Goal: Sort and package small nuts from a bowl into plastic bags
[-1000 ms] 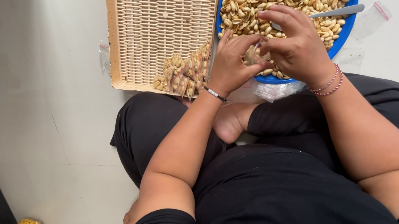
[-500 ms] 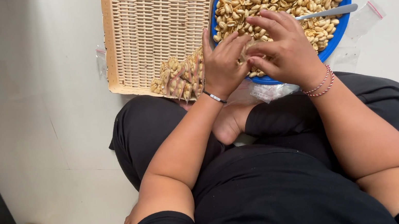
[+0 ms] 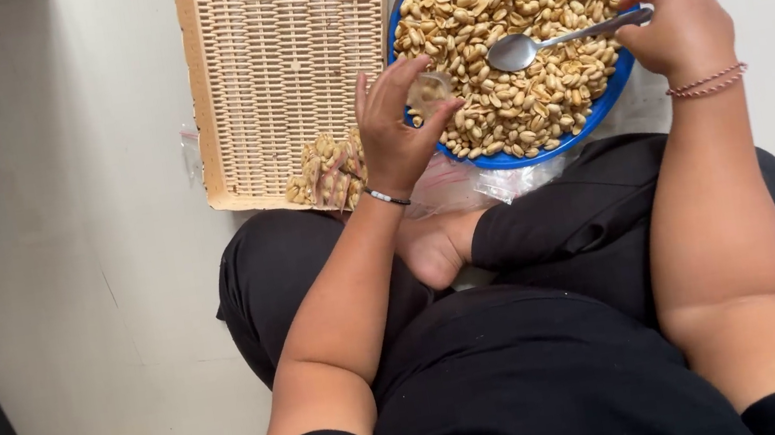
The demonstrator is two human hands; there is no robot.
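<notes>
Since a moment ago, both hands have parted over the blue bowl (image 3: 628, 73) of peanuts (image 3: 511, 18): my right hand (image 3: 681, 27) has drawn back to the bowl's right rim, fingers clamped on the handle of a metal spoon (image 3: 525, 48) whose scoop lies on the nuts. My left hand (image 3: 401, 130) sits at the bowl's left rim, pinching a small clear bag (image 3: 431, 92). Left of the bowl lies a wicker tray (image 3: 280, 61) holding filled packets (image 3: 330, 170), and crumpled clear plastic (image 3: 479, 184) lies just below the bowl.
</notes>
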